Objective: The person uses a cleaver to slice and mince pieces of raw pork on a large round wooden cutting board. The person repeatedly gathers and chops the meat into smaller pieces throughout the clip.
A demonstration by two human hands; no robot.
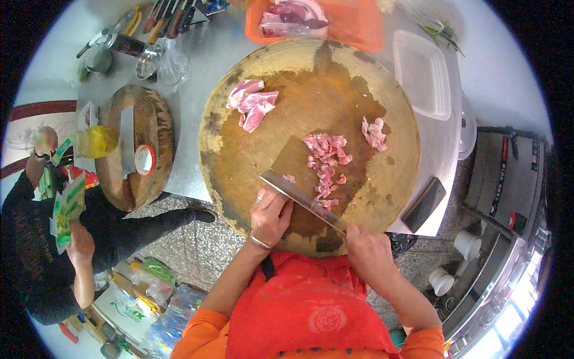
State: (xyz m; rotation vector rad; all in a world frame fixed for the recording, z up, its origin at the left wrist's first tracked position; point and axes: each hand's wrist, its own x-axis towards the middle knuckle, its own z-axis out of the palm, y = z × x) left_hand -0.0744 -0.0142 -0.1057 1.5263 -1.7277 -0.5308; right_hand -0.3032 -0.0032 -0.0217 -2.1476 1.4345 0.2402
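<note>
My right hand (370, 249) grips the handle of a broad steel cleaver (300, 197), whose blade slants across the near part of a big round wooden chopping block (251, 175). Against the blade's left end, on its near side, are the bent fingers of my left hand (271, 215); whether they hold anything is hidden. Small pieces of cut raw meat (326, 172) lie in a line right of the blade. Larger raw meat chunks (253, 103) rest at the block's upper left. A small pale heap of meat trimmings (374, 133) sits at the right.
Behind the block stands an orange plastic tray (358, 22) with bagged meat. A white plastic basket (421, 74) and a dark phone (423, 205) are at the right. At the left, a second block (157, 130) bears a knife; a person there holds a green packet (69, 211).
</note>
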